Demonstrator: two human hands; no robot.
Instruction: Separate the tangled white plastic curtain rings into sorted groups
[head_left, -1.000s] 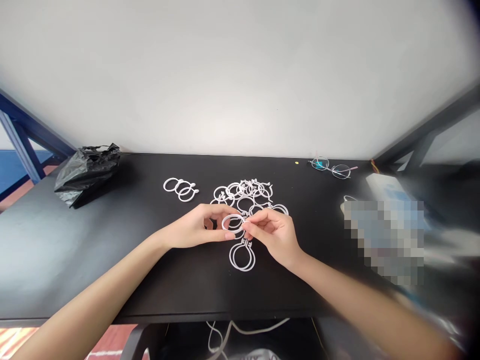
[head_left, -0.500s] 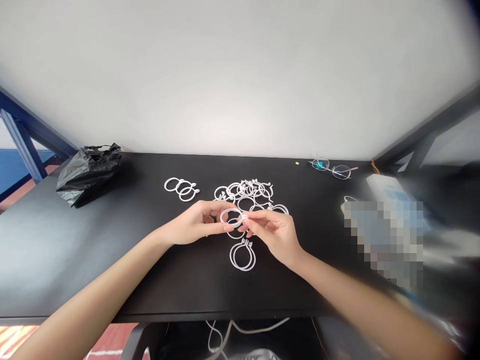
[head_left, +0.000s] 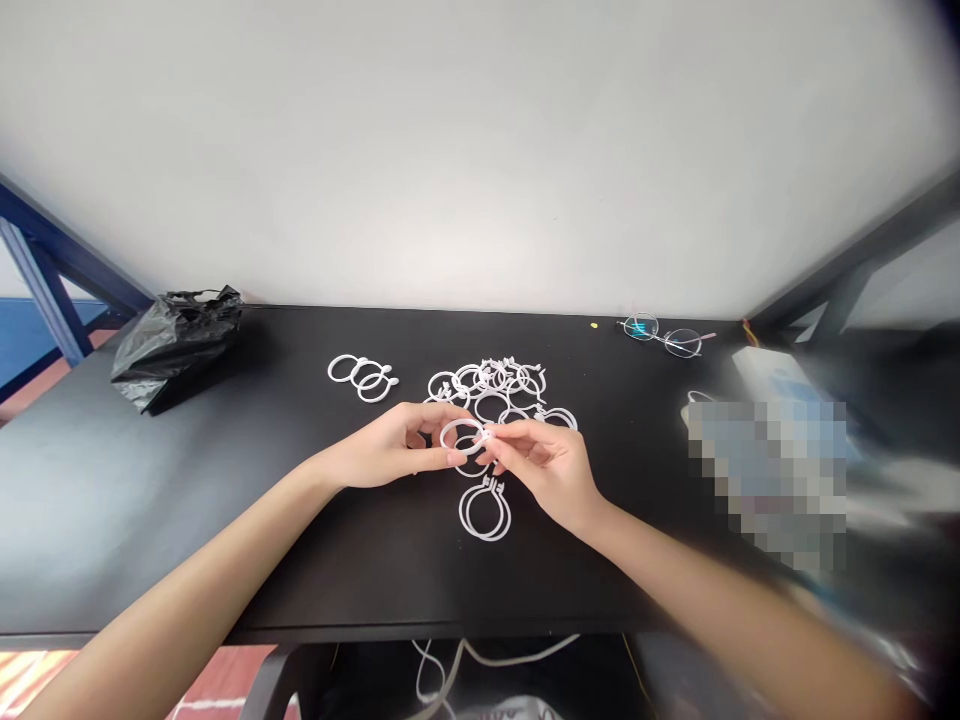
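Note:
Between both hands, just above the black tabletop, is a thin white ring (head_left: 443,437) with a small clasp-like end. My left hand (head_left: 394,445) pinches the ring's left side, thumb in front and fingers behind. At the right, the thumb and fingertips of my right hand (head_left: 551,468) close on the clasp end, partly covering it. Two overlapping white rings (head_left: 462,510), clasp ends pointing away from me, lie just below the hands. A loose heap of several similar rings (head_left: 517,378) spreads behind the hands. Three more rings (head_left: 361,388) overlap further left.
A crumpled black plastic bag (head_left: 176,345) sits at the table's back left. Eyeglasses (head_left: 682,343) rest at the back right, near a white box (head_left: 772,375) and a blurred-out object. White cables (head_left: 517,660) hang below the front edge. A pale wall (head_left: 450,170) rises behind the table.

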